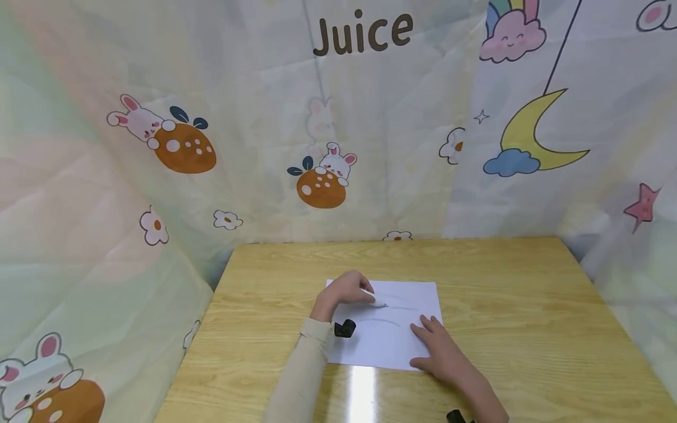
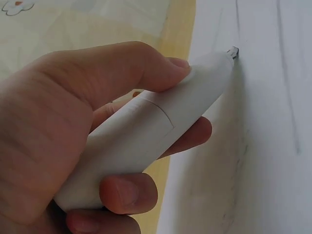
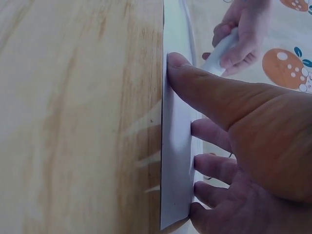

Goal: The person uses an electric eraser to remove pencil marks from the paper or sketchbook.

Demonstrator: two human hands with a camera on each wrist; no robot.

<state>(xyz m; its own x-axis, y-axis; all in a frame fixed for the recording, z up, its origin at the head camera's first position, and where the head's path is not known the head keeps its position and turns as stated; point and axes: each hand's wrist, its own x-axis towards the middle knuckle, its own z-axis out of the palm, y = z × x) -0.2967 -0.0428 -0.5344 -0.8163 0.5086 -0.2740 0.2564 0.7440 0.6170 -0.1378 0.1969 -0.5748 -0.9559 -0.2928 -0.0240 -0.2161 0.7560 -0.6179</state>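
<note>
In my left hand (image 1: pixel 350 288) I grip a thick white pen-shaped electric eraser (image 2: pixel 141 136). My thumb and fingers wrap its smooth barrel, and its small metal tip meets the sheet of white paper (image 1: pixel 370 346). Thin grey lines (image 2: pixel 282 63) run across the paper, one leading away from the tip. Behind the tip, in the barrel's shadow, that line shows only as faint broken specks. My right hand (image 1: pixel 441 352) rests spread at the paper's right edge, fingertips and thumb on the sheet, holding nothing.
The paper lies on a light wooden table (image 1: pixel 508 294). A printed fabric curtain (image 1: pixel 254 147) with rabbits and a moon hangs behind the table and along its sides. Black wrist-camera parts (image 1: pixel 345 328) show beside my left wrist, over the sheet.
</note>
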